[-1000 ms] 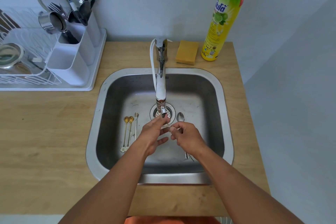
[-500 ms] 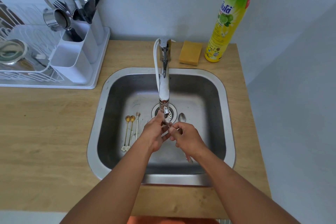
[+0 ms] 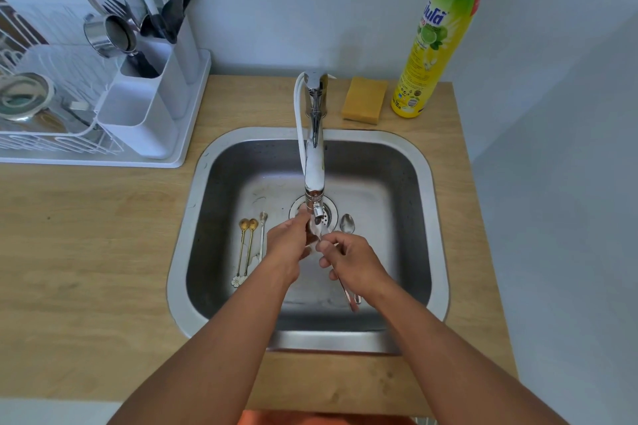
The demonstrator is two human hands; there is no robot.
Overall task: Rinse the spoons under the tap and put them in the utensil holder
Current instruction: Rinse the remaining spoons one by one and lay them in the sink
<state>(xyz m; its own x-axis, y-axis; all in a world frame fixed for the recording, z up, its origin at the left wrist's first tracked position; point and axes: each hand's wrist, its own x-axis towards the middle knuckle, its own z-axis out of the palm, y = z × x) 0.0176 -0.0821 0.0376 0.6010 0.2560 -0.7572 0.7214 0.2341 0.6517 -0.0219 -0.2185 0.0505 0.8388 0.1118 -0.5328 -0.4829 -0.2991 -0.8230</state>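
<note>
My right hand (image 3: 352, 262) pinches the handle of a silver spoon (image 3: 347, 293) over the steel sink (image 3: 186, 252). Its bowl sits under the tap (image 3: 314, 162) spout, where my left hand (image 3: 288, 245) closes its fingers around it. Water runs over the bowl. On the sink floor lie two gold spoons (image 3: 247, 245) and a thin silver spoon (image 3: 263, 231) to the left, and another silver spoon (image 3: 347, 222) beside the drain. The white utensil holder (image 3: 138, 114) stands at the back left with forks and dark utensils in its rear compartments.
A white dish rack (image 3: 41, 141) with a metal cup and bowls adjoins the holder on a white tray. A yellow sponge (image 3: 364, 100) and a tall dish-soap bottle (image 3: 435, 45) stand behind the sink. The wooden counter ends at the right by a grey wall.
Both hands have edged up closer to the tap spout, and my left fingers have closed more tightly over the spoon's bowl. The spoons on the sink floor have not moved.
</note>
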